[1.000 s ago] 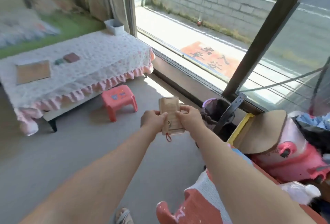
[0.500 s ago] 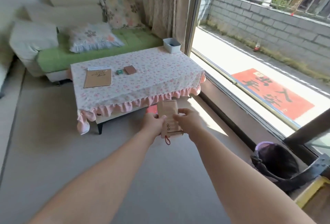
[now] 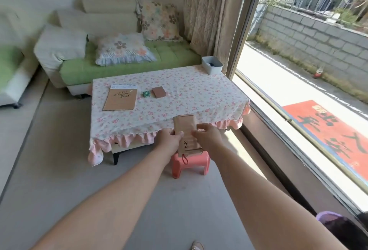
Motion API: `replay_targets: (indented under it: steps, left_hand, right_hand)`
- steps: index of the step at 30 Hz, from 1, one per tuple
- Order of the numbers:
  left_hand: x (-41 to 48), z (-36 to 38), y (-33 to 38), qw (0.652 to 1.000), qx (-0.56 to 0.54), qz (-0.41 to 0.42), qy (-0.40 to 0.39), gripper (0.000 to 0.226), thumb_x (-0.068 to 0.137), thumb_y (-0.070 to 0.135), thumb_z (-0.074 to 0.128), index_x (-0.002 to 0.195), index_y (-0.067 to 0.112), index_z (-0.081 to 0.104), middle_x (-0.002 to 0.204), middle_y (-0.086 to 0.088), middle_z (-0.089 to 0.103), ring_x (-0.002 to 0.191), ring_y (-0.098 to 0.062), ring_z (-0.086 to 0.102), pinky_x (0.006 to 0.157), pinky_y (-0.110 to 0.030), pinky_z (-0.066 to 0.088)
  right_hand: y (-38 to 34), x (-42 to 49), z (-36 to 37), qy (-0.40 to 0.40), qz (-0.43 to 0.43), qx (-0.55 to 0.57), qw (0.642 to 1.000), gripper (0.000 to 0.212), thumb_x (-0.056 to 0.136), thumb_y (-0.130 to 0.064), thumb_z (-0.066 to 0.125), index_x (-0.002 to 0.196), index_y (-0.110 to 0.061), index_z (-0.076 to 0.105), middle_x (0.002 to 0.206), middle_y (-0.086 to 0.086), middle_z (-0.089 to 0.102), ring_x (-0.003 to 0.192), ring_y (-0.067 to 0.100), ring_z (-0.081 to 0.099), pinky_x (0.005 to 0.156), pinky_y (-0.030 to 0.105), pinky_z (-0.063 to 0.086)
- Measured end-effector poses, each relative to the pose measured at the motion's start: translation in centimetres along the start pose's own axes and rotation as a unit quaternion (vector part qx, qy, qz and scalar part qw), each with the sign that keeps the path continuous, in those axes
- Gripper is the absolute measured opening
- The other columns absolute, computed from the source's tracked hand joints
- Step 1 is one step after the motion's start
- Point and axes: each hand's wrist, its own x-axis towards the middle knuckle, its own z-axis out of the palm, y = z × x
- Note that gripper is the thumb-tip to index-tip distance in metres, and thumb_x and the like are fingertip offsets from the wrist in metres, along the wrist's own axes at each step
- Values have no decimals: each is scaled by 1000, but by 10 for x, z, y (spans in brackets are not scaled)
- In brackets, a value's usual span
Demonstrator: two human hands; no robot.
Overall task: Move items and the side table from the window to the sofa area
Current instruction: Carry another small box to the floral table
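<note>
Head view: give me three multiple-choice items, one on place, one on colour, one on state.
1. The stool by the table is: A blue; B green; C pinkish red.
2. The white bin stands: A on the table's far corner near the curtain; B on the stool; C on the floor.
3. The brown packet is: A lying on the table; B held by the left hand and right hand; C resting on the stool.
Key: 1 C, its plastic shows pinkish red; 2 A, it sits on the floral cloth beside the curtain; 3 B, both hands grip its sides.
</note>
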Motion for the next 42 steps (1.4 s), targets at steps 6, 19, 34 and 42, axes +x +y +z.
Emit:
replay_targets:
  steps: [6, 19, 34, 42]
  left_hand:
    - [72, 27, 46, 999, -10, -10, 33, 24, 88, 21, 60, 70, 6, 64, 88, -19, 70, 77, -26, 60, 69, -33, 44]
    - [213, 34, 80, 995, -50, -61, 68, 25, 87, 20, 62, 65, 10, 61, 91, -20, 70, 86, -34, 67, 78, -43, 57]
    - [402, -2, 114, 998, -15, -60, 34, 17, 88, 24, 62, 88, 7, 66, 94, -17, 70, 89, -35, 67, 81, -51, 56]
    - [479, 17, 128, 996, -4, -79, 27, 27, 88, 26, 62, 103, 4, 67, 98, -15, 70, 91, -33, 66, 82, -48, 56]
  right_hand:
    - [-36, 88, -25, -24, -7, -20, 999, 39, 86, -20, 61, 124, -15, 58, 100, 8, 66, 86, 22, 62, 80, 37, 54]
    - [-82, 235, -2, -65, -2, -50, 997, 40, 88, -22, 60, 127, -17, 56, 113, 10, 67, 96, 25, 65, 84, 37, 55]
    - [-158, 388, 57, -59, 21, -44, 997, 40, 89, -22, 58, 128, -15, 54, 110, 9, 67, 90, 23, 64, 80, 35, 55]
    - [-174, 465, 58, -68, 29, -67, 995, 41, 91, -20, 56, 131, -15, 52, 114, 8, 65, 85, 17, 58, 82, 35, 53]
